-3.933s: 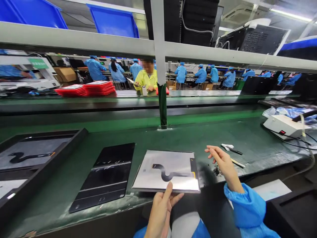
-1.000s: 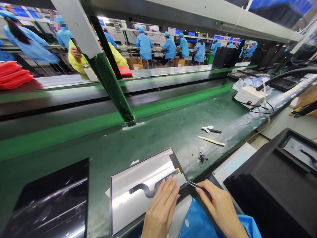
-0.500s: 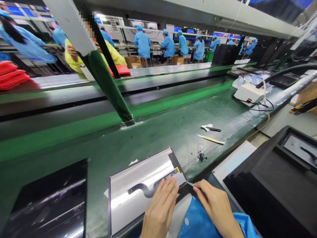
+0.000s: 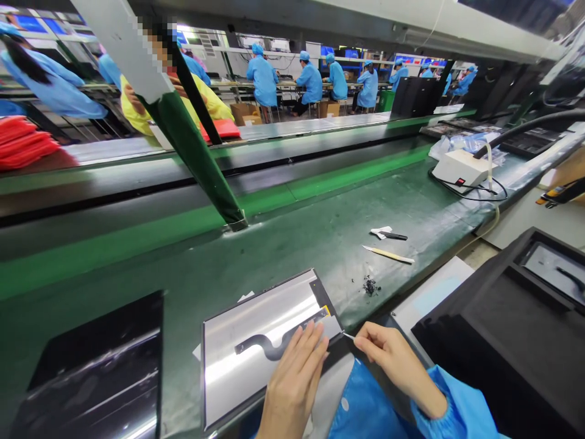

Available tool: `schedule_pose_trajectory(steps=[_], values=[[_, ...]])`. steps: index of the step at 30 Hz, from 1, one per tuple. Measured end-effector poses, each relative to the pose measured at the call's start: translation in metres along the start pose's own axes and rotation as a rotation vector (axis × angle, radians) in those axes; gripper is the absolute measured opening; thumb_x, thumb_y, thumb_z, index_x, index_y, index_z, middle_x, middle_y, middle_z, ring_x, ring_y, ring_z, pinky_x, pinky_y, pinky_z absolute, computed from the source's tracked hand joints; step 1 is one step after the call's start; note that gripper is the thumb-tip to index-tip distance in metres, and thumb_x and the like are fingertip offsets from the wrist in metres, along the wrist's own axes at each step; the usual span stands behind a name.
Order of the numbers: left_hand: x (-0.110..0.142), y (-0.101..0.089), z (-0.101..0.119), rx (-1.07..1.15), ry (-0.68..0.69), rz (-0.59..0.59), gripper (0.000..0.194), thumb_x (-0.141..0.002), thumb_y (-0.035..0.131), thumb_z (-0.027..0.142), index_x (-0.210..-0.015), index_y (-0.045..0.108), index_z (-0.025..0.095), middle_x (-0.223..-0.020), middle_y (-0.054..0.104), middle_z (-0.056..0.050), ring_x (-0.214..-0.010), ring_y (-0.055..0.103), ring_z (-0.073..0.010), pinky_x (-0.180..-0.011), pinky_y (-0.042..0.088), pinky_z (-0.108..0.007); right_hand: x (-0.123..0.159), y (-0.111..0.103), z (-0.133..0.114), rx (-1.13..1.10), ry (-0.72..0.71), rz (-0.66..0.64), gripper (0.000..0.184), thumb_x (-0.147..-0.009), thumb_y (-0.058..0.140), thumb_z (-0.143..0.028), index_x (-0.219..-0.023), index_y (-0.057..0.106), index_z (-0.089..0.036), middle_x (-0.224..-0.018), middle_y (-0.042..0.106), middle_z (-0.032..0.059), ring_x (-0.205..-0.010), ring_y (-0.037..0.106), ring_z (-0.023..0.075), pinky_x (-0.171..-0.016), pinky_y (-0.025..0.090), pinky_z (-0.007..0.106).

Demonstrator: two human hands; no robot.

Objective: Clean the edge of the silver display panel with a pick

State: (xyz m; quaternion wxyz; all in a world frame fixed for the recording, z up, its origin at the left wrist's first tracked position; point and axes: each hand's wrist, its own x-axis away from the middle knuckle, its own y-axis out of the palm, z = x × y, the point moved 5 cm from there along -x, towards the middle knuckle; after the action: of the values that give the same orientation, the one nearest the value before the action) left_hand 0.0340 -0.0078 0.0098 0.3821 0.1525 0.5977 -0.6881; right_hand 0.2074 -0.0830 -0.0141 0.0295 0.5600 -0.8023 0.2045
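A silver-backed display panel (image 4: 256, 378) with a black flex cable (image 4: 256, 342) lies on the green bench in front of me. My left hand (image 4: 297, 369) rests flat on the panel's lower right part, fingers stretched out over the cable. Pinched between the thumb and fingers of my right hand (image 4: 388, 350) is a pair of thin metal tweezers (image 4: 348, 336). Their tips meet the panel's right corner. Most of the tweezers is hidden inside the hand.
A dark glossy panel (image 4: 95, 372) lies to the left. Black scraps (image 4: 370, 285), a yellowish pointed tool (image 4: 389, 255) and black tweezers (image 4: 393, 236) are on the bench ahead. A black foam tray (image 4: 493, 329) stands at right, a white device (image 4: 459, 172) farther back. A green post (image 4: 201, 164) rises ahead.
My right hand has shifted slightly up and turned, its forearm swinging outward to the right, with the tweezers still at the panel's corner. The left hand has stayed on the panel.
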Motion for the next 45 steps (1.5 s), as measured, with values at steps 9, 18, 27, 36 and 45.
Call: schedule_pose_trajectory(steps=[9,18,27,36,45], values=[[-0.001,0.0,0.0,-0.01,-0.006,-0.002,0.026,-0.098,0.05,0.008,-0.119,0.065,0.012,-0.12,0.072,-0.01,-0.117,0.066,-0.0227,-0.106,0.052,-0.041,-0.011,0.009,0.015,-0.306,0.204,-0.165,0.043,-0.072,0.068,-0.061,-0.067,0.055,-0.02,-0.048,0.043,-0.0083,-0.041,0.025,0.0061,-0.042,0.016,0.022],[-0.002,-0.001,0.001,0.008,-0.014,-0.014,0.028,-0.098,0.049,0.007,-0.12,0.064,0.013,-0.122,0.072,-0.009,-0.12,0.065,-0.0227,-0.108,0.051,-0.039,-0.008,0.012,0.014,-0.394,0.247,-0.17,0.046,-0.067,0.072,-0.062,-0.068,0.057,-0.019,-0.046,0.042,-0.009,-0.04,0.024,0.0049,-0.041,0.011,0.023],[-0.001,0.0,0.0,0.031,-0.034,-0.017,0.029,-0.097,0.05,0.007,-0.121,0.065,0.015,-0.122,0.071,-0.008,-0.119,0.065,-0.0232,-0.107,0.052,-0.04,-0.006,0.014,0.014,-0.423,0.258,-0.17,0.042,-0.068,0.072,-0.058,-0.069,0.058,-0.019,-0.046,0.041,-0.0094,-0.04,0.022,0.0046,-0.042,0.009,0.024],[-0.003,-0.001,0.001,0.019,-0.037,-0.022,0.026,-0.099,0.048,0.009,-0.118,0.065,0.014,-0.12,0.072,-0.009,-0.117,0.067,-0.0233,-0.105,0.053,-0.04,-0.004,0.014,0.017,-0.434,0.273,-0.161,0.037,-0.07,0.07,-0.053,-0.07,0.059,-0.019,-0.046,0.041,-0.0098,-0.039,0.02,0.0041,-0.041,0.008,0.024],[-0.003,0.0,0.0,0.025,-0.06,-0.021,0.023,-0.1,0.049,0.012,-0.115,0.066,0.015,-0.12,0.073,-0.008,-0.115,0.068,-0.0235,-0.104,0.054,-0.04,-0.004,0.015,0.019,-0.455,0.275,-0.157,0.039,-0.069,0.071,-0.055,-0.069,0.059,-0.019,-0.046,0.041,-0.0097,-0.038,0.02,0.0039,-0.041,0.007,0.024]])
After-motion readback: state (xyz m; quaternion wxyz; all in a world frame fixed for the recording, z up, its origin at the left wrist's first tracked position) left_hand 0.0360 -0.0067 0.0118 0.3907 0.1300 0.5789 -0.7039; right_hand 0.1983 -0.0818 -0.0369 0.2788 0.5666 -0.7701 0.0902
